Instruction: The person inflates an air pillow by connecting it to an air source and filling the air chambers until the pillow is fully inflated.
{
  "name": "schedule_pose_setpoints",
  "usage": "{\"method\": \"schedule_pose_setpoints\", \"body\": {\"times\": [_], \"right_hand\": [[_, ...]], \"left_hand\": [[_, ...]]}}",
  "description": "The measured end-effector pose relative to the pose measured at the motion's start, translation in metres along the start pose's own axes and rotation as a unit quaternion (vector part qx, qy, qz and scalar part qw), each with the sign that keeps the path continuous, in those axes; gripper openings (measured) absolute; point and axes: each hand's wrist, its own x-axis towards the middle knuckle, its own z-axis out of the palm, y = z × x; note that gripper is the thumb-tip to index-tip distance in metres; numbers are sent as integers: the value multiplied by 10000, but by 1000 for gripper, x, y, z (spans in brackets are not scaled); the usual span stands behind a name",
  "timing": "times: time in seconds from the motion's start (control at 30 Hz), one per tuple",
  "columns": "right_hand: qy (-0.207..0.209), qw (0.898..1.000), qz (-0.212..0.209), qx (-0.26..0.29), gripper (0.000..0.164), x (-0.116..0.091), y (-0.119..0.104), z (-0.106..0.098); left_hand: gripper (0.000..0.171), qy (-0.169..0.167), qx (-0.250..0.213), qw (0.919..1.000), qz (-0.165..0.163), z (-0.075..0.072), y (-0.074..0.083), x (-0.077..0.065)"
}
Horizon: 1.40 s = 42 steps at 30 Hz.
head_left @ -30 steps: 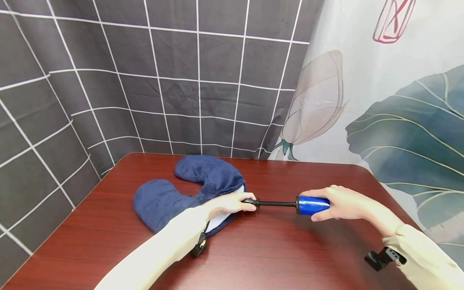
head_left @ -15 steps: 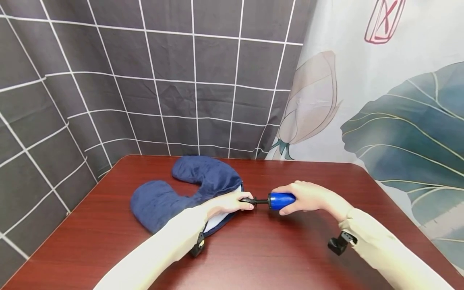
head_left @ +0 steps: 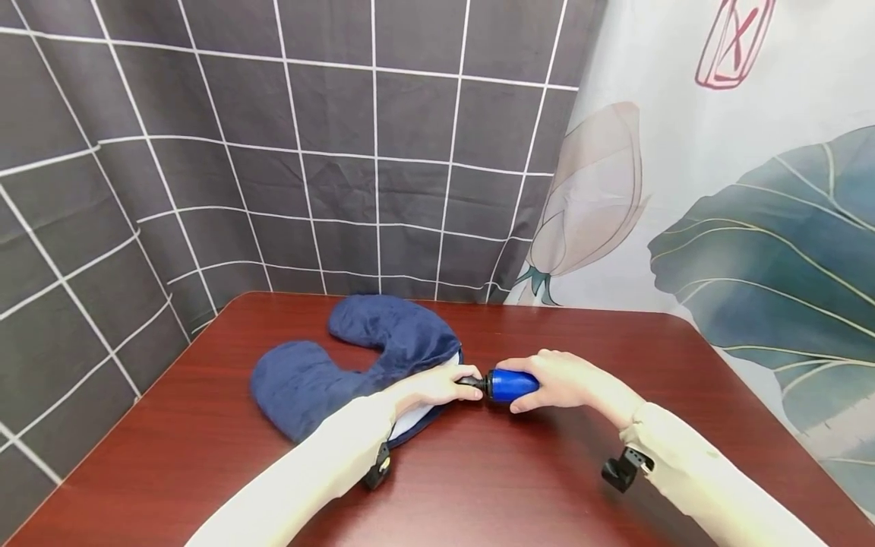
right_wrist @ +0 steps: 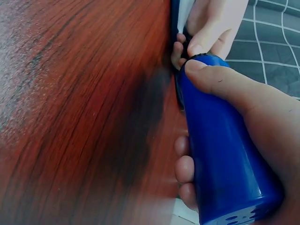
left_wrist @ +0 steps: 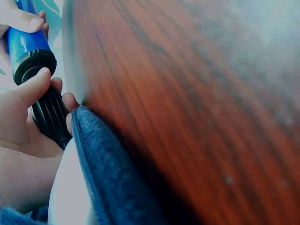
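A hand air pump spans both hands; its blue barrel [right_wrist: 222, 140] lies level above the table. My right hand [head_left: 563, 378] grips that barrel with the thumb along its side. My left hand [head_left: 437, 384] holds the black ribbed handle [left_wrist: 49, 115] at the other end, thumb near the barrel's black collar [left_wrist: 35, 63]. Barrel and handle meet, with no rod showing between them. The handle's tapered tip points to the white inner part [left_wrist: 70, 187] of a navy U-shaped neck pillow [head_left: 301, 384], whose zipped edge gapes. The left hand and sleeve cover part of the pillow.
A reddish-brown wooden table [head_left: 547, 486] lies under everything. Behind it hangs a dark grey curtain [head_left: 328, 182] with white grid lines, and a white flowered curtain [head_left: 683, 190] at the right. Black wrist cameras [head_left: 623, 469] are strapped to both sleeves.
My right hand has moved left with the blue barrel, so the black rod that showed between barrel and handle has slid out of sight. The left hand and pillow have stayed put.
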Motion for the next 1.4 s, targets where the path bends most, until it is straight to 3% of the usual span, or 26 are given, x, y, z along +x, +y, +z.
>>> {"method": "schedule_pose_setpoints", "body": {"times": [0.4, 0.67, 0.8, 0.97, 1.13, 1.4], "right_hand": [[-55, 9982, 344, 491, 65, -41, 29, -11], [-37, 9954, 482, 822, 68, -73, 50, -22], [-13, 9942, 547, 923, 66, -80, 54, -22], [-40, 9939, 418, 1017, 64, -75, 50, -21], [-151, 9925, 221, 1194, 63, -56, 39, -15], [15, 9982, 161, 581, 61, -21, 15, -3]], "left_hand": [[16, -136, -412, 9990, -139, 0, 0, 0], [14, -224, -556, 9981, 137, -4, -3, -3], [14, -203, -513, 9984, 90, -3, -3, -3], [15, -117, -433, 9989, -109, -1, -2, 0], [15, -105, -274, 9996, -37, -1, 0, -1], [15, -81, -91, 9999, 45, 1, 0, -1]]}}
